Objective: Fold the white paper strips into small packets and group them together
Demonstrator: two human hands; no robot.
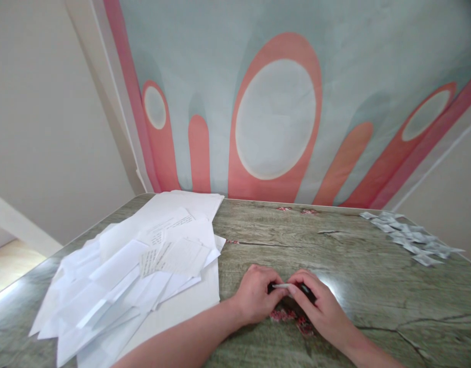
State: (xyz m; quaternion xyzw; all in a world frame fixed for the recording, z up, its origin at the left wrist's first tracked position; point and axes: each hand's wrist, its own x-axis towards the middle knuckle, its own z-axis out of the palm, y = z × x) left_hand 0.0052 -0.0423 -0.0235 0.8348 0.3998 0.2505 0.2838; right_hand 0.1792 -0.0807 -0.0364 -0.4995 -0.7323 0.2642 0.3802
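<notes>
My left hand [254,294] and my right hand [319,306] meet low in the middle of the view, resting on a grey-green wood-grain table [373,286]. Both have their fingers curled and pinched on a small folded strip of white paper [283,285] held between them. Something small and dark shows under the fingertips, too hidden to name. Red and white specks lie on the table just below the hands.
A loose heap of white sheets and envelopes [143,271], some with printed text, covers the table's left side. Several small folded white pieces [411,237] lie in a cluster at the far right. A wall hanging with pink arches hangs behind the table.
</notes>
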